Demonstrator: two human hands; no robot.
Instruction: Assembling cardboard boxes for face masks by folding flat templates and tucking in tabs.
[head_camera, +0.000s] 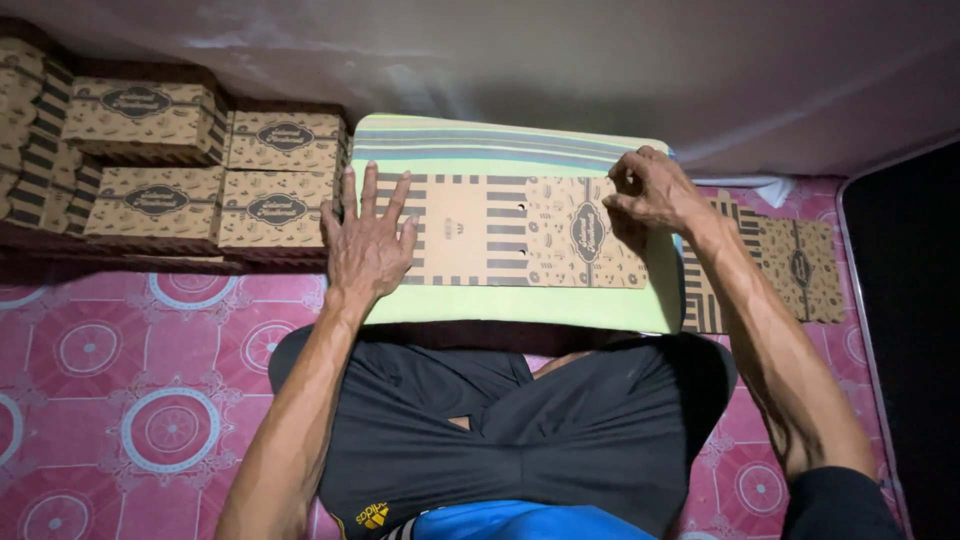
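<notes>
A flat, unfolded brown cardboard box blank (500, 232) with dark stripes and an oval emblem lies on a light green board (520, 305) across my lap. My left hand (368, 240) rests flat with fingers spread on the blank's left end. My right hand (650, 190) pinches the blank's upper right edge with its fingertips.
Several folded brown boxes (200, 165) are stacked at the left against the wall. More flat blanks (790, 265) lie at the right on the pink patterned mat (130, 390). A dark panel (905, 320) stands along the right edge.
</notes>
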